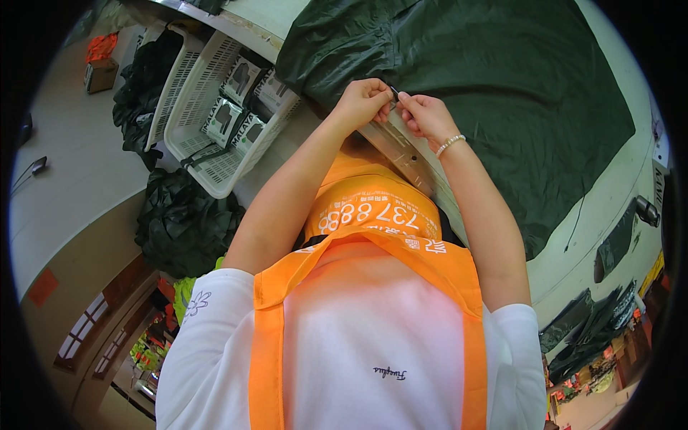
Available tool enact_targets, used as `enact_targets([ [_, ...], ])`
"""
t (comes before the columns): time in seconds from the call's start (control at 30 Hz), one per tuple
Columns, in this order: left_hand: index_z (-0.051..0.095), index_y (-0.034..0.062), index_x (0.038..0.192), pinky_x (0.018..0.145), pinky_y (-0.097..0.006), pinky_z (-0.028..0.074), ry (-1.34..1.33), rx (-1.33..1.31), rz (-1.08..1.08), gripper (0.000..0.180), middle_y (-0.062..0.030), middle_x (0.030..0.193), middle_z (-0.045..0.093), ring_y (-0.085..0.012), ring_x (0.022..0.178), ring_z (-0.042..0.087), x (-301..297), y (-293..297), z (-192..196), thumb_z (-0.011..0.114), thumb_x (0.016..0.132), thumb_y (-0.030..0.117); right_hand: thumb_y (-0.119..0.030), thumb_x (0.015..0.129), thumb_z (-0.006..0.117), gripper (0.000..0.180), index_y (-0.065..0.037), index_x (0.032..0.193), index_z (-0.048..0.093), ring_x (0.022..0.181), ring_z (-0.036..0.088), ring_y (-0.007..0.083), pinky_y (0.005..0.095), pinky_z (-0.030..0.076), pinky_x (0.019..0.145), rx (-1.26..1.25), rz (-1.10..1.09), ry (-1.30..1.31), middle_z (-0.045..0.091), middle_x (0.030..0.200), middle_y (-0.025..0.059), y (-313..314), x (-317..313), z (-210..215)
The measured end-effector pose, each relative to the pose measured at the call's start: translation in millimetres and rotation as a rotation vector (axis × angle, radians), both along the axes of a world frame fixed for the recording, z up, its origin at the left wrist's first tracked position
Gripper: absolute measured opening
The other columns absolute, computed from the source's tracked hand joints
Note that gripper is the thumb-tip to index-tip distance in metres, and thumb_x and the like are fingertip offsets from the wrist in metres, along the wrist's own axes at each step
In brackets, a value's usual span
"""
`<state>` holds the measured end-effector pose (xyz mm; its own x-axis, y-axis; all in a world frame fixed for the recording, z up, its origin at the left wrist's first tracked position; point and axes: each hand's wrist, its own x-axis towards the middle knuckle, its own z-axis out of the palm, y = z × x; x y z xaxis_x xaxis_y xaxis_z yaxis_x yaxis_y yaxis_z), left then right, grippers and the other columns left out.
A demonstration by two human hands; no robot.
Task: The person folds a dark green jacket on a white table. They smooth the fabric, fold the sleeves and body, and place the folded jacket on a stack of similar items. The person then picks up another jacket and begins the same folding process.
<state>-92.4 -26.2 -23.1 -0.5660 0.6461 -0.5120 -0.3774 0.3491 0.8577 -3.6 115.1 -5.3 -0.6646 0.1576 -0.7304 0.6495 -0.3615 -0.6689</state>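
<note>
A large dark green sheet of smooth, creased cloth (502,107) lies spread over the pale table (598,79). At its near edge my left hand (364,102) and my right hand (428,120) almost meet, both closed in a pinch. Between their fingertips is a small black piece (394,93), narrow and dark; its kind is too small to make out, and whether it is joined to the cloth cannot be seen. A beaded bracelet (450,144) circles my right wrist.
On my left, a white plastic basket (215,172) holds several printed packages (223,118), with another white basket beside it. Dark cloth (186,218) is heaped below them. To the right are a black object (647,211) and stacked dark pieces (588,330).
</note>
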Motion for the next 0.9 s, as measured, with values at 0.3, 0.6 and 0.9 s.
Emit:
enact_targets([
  [0.3,0.057,0.0046,0.086,0.049,-0.018,0.041,-0.027,0.012,-0.007,0.015,-0.0007,0.065,0.059,-0.0075,0.053,0.055,-2,-11,5,0.054,0.092,0.018,-0.031,0.091,0.059,0.029,-0.005,0.08,0.06,0.045,0.036,0.0039,0.0197,0.027,0.04,-0.011,0.026,-0.013,0.048,0.061,-0.0038,6,-2,0],
  [0.6,0.058,0.0017,0.085,0.049,-0.022,0.041,0.047,0.01,-0.07,0.015,-0.0008,0.062,0.057,-0.0076,0.052,0.052,4,-27,11,0.056,0.09,0.015,-0.033,0.094,0.055,0.03,-0.004,0.089,0.06,0.048,0.038,0.0022,0.0182,0.026,0.041,0.047,0.188,-0.012,0.049,0.063,-0.0061,10,-15,11],
  [0.9,0.057,0.0012,0.075,0.045,-0.029,0.041,0.287,-0.605,-0.14,0.018,-0.004,0.053,0.054,-0.0114,0.045,0.052,21,-195,19,0.064,0.083,0.016,-0.035,0.092,0.057,0.031,-0.004,0.094,0.061,0.05,0.038,0.0024,0.0172,0.027,0.043,-0.033,0.077,0.037,0.05,0.067,-0.0053,43,2,18],
])
